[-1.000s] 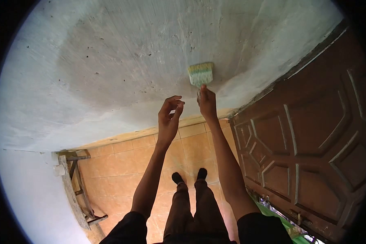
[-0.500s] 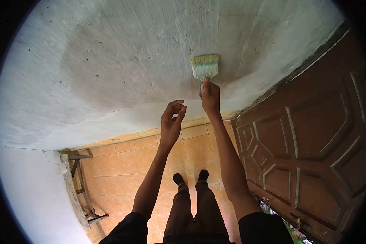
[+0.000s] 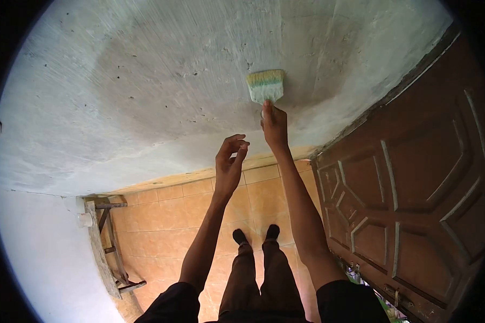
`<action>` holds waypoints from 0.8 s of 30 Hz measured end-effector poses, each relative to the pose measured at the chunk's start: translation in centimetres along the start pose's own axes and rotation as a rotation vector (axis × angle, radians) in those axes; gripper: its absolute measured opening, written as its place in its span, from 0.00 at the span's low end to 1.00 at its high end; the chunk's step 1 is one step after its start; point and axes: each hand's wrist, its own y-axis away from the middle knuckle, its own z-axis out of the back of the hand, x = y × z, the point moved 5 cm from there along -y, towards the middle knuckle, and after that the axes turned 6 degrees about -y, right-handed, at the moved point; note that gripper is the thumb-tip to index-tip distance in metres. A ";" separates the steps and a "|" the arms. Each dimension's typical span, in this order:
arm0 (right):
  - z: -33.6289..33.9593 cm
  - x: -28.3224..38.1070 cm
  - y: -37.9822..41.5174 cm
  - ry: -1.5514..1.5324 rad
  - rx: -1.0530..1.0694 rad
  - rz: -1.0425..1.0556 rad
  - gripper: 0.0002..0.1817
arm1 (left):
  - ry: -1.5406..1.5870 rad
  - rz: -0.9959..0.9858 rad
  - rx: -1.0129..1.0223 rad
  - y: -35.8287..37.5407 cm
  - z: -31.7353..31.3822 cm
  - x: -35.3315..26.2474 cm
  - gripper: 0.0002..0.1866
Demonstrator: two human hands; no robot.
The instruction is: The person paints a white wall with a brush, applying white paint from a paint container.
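My right hand (image 3: 275,128) is closed round the handle of a wide, flat brush (image 3: 266,87). The brush has yellowish bristles, and its body is smeared pale green-white. Its bristles point up against the grey-white wall (image 3: 161,81), which shows streaks, small pits and a darker patch. To the left of the brush, my left hand (image 3: 230,164) is raised near the lower part of the wall, its fingers curved and apart, with nothing in it.
A brown panelled door (image 3: 420,177) stands on the right. Orange floor tiles (image 3: 172,215) lie below, under my feet. At the lower left a wooden bench (image 3: 99,242) stands by the white side wall, with a small white cup-like object (image 3: 85,219) on it.
The brush and my right hand have shifted slightly left and a little up the wall. My left hand stays nearly in place, still empty. The view has turned slightly.
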 end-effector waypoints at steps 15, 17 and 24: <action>0.1 -2.0 0.6 0.056 0.006 0.132 0.31 | 0.014 0.017 -0.030 0.3 1.1 2.4 0.14; -0.1 -3.1 0.0 0.047 0.034 0.159 0.32 | 0.020 0.037 -0.028 0.0 1.0 2.3 0.14; 3.5 -12.2 4.2 0.179 0.027 -0.213 0.32 | 0.003 0.005 -0.020 -0.1 1.2 1.0 0.13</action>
